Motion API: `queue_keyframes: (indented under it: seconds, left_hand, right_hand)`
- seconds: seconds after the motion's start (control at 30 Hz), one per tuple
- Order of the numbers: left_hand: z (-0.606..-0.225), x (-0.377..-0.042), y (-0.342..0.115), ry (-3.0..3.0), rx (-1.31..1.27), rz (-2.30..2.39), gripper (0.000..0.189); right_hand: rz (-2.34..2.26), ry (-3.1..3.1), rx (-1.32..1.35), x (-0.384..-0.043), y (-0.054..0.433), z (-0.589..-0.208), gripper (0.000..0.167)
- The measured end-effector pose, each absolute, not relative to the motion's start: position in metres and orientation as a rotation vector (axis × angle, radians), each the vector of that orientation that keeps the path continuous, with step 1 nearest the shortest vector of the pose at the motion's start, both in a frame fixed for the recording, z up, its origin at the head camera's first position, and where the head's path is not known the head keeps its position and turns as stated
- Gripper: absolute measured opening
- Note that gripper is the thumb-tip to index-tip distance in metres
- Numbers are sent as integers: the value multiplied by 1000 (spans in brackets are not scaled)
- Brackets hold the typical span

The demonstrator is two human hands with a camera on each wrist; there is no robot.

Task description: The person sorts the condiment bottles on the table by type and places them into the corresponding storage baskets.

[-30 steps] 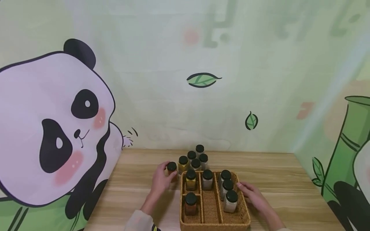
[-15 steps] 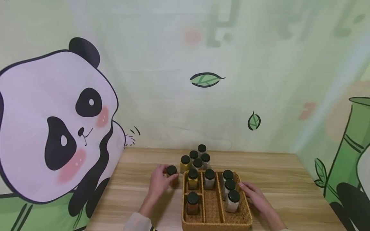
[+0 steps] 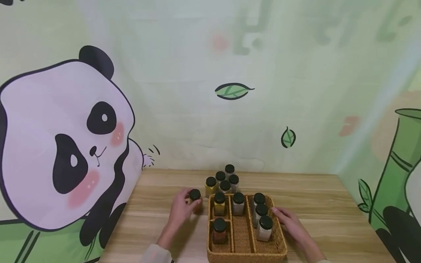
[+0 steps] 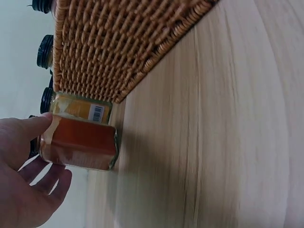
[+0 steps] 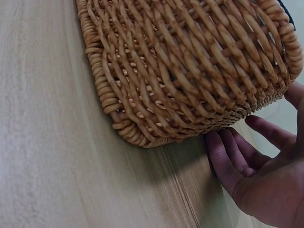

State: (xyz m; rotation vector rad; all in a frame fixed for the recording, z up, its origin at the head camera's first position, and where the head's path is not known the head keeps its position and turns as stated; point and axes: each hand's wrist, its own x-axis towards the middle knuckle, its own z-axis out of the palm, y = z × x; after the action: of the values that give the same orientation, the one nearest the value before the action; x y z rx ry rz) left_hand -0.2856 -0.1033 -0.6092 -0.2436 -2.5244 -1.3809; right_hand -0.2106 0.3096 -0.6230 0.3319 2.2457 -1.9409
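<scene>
My left hand (image 3: pixel 180 207) pinches a spice jar (image 4: pixel 81 142) of orange-red powder just outside the basket's left side. Its black lid (image 3: pixel 195 194) points up, and thumb and fingers are around its upper part. At the basket's right side is my right hand (image 3: pixel 291 224). In the right wrist view its fairly straight fingers (image 5: pixel 223 159) rest against the woven wall, with the thumb up near the rim. The wicker basket (image 3: pixel 241 237) holds a yellow jar (image 3: pixel 219 208) and a red-brown jar (image 3: pixel 219 235) at left, a greyish jar (image 3: pixel 238 208) in the middle and three pale jars at right.
Several more black-lidded jars stand in a cluster behind the basket, among them a yellow one (image 3: pixel 210 189) at its left and a pale one (image 3: pixel 234 187) at its right. The wooden table (image 3: pixel 315 197) meets a panda-printed backdrop (image 3: pixel 184 109) at its far edge.
My left hand has drawn the orange-red jar away from the jar cluster, toward me and slightly left. My right hand stays at the basket's side. The head view has shifted slightly.
</scene>
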Motion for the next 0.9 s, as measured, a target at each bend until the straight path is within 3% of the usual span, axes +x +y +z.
queue_keyframes:
  seconds: [0.37,0.9]
  left_hand:
    - [-604,-280,-111,-2436,-175,-1490,45]
    - [-506,-235,-125,-2487,-663,-1268,49]
  right_hand:
    - [-1911,2282,355,-211,307,-627,71]
    - [-1917,2294,348,-213,309,-626,69]
